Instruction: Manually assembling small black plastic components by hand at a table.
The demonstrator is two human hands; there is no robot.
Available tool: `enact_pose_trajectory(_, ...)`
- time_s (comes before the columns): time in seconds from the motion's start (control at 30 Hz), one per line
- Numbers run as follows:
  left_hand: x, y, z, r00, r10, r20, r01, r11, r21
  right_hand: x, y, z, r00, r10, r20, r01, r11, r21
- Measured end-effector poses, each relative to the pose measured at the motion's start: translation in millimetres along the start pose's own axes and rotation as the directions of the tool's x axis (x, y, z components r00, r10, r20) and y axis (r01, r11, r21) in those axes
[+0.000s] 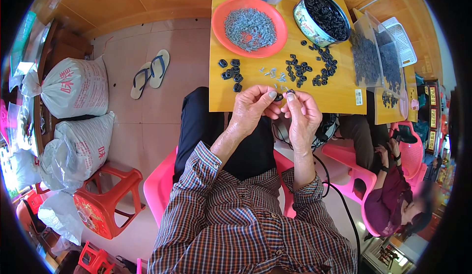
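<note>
Yellow table (339,94), hands at its near edge.
Left hand (253,107) pinches a small black piece (279,97) (probably light, stiff, best held by its sides); right hand (302,114) fingertip-clamps a second piece (290,91) beside it.

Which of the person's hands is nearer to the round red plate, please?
Left. The left hand is below the round red plate in the picture, near the table's front edge; the right hand is farther off, below and to the plate's right.
</note>
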State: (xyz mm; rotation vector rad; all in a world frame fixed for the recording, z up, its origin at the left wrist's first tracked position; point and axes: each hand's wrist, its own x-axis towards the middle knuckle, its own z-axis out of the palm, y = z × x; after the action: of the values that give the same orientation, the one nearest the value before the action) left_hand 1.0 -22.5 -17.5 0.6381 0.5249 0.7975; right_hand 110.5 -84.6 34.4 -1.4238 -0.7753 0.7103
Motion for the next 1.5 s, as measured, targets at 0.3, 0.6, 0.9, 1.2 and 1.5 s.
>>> enact_pose_trajectory(0.3,-2.8,-2.2,5.2,0.999,0.006,0.036,-0.005,0.999,-0.048,0.8,5.8,-0.1,0.995,-0.096,-0.003,0.096,0.995,-0.023)
enact_pose_trajectory(0.6,-1.9,-5.6,2.1,0.994,0.113,-0.008,-0.113,0.994,-0.003,-3.3,5.4,0.6,0.994,-0.112,0.020,0.112,0.994,-0.008)
enact_pose_trajectory(0.9,-4.5,-3.7,-0.5,0.987,0.154,0.037,-0.149,0.983,-0.108,-6.5,2.2,2.3,0.989,-0.118,0.084,0.115,0.992,0.041)
enact_pose_trajectory(1.2,-4.3,-5.5,-4.8,0.984,0.164,0.073,-0.158,0.984,-0.088,-7.9,1.8,1.5,0.992,-0.101,0.081,0.096,0.994,0.054)
enact_pose_trajectory(1.5,-5.3,-5.9,-3.9,0.982,0.177,0.062,-0.174,0.983,-0.057,-7.7,3.3,-0.8,0.998,-0.031,0.048,0.026,0.995,0.094)
